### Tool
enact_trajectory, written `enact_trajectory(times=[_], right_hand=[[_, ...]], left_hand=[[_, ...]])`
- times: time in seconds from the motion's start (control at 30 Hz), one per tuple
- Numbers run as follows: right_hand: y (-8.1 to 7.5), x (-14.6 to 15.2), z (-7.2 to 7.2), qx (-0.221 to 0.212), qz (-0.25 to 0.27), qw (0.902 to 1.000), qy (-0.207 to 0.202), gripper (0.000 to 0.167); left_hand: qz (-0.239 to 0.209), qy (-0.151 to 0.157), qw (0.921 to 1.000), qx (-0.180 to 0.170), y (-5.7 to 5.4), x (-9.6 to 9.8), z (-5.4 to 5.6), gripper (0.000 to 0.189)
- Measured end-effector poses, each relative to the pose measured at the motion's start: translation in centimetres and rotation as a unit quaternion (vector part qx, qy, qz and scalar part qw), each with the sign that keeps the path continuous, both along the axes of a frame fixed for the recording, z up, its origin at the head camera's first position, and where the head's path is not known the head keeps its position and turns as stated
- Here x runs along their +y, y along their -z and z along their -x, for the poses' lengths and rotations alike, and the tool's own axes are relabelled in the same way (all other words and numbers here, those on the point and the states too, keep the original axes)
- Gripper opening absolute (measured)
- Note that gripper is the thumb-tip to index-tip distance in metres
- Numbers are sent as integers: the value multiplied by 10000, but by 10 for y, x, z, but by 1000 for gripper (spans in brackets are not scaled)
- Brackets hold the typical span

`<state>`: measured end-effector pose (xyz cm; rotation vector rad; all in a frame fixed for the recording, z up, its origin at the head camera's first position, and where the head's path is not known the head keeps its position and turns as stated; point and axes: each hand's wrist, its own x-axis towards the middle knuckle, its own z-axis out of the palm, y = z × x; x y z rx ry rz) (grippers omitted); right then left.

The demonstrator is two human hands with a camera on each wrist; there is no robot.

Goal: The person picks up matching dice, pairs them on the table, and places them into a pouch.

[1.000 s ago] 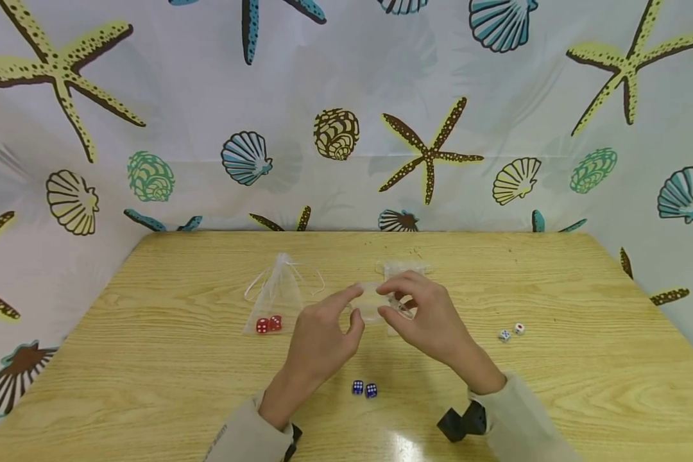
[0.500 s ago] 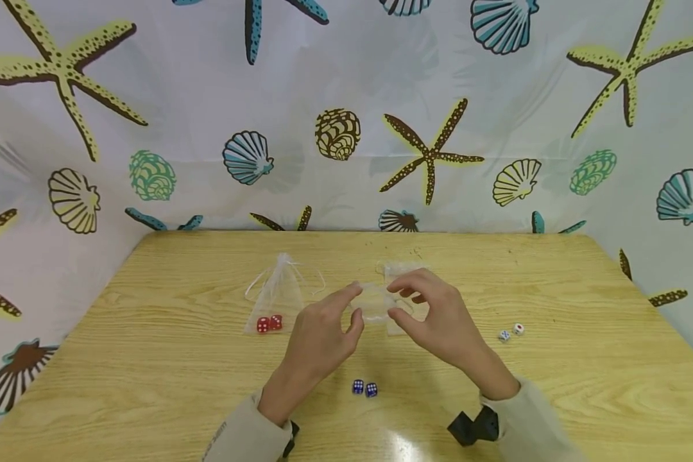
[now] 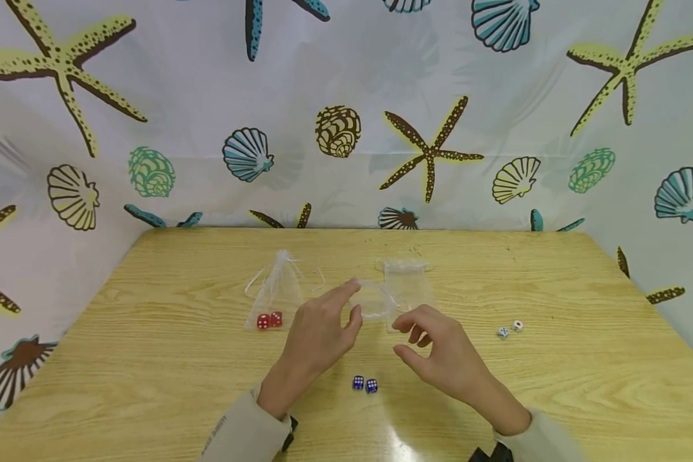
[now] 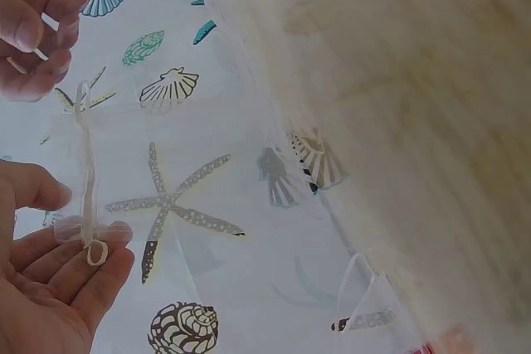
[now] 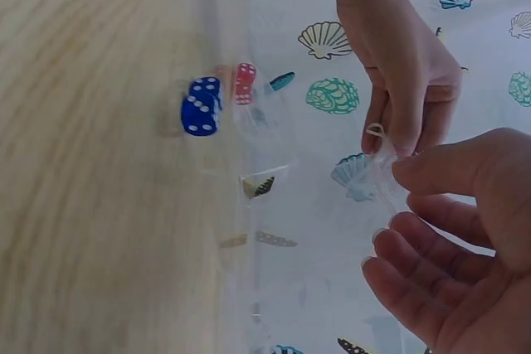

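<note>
Currently | our left hand [image 3: 319, 330] holds a sheer bag [image 3: 374, 300] at its drawstring hem, above the table [image 3: 150, 366] | our right hand [image 3: 447, 353] apart, fingers loosely bent | blue dice [image 3: 359, 383] nearer us

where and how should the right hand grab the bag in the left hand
Probably pinch the held bag at the free end of its drawstring hem, coming from the right: that end sticks out straight from the left hand toward the right hand.

left: bag [image 3: 279, 289], dice [image 3: 264, 321] inside | centre: held bag [image 3: 372, 301], loose dice [image 3: 359, 383] before it | right: dice pair [image 3: 503, 332]
</note>
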<state>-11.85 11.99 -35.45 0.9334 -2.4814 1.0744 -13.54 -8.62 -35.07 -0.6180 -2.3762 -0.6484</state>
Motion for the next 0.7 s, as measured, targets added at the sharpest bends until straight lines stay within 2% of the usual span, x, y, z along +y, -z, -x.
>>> enact_trajectory(times=[0.13, 0.3, 0.5, 0.7], right_hand=[[10, -6, -1, -547, -258, 9979, -215, 23], [17, -15, -2, -1297, -652, 9877, -575, 22], [23, -25, -2, -1762, -818, 9777, -799, 22], [25, -31, -1, -1934, -967, 9725, -866, 18]], left_hand=[[12, -15, 9999, -116, 1, -1, 0, 30], [9, -50, 9997, -226, 3, -2, 1, 30], [35, -30, 9994, -345, 5, -2, 2, 30], [71, 60, 9994, -347, 5, -2, 3, 28]])
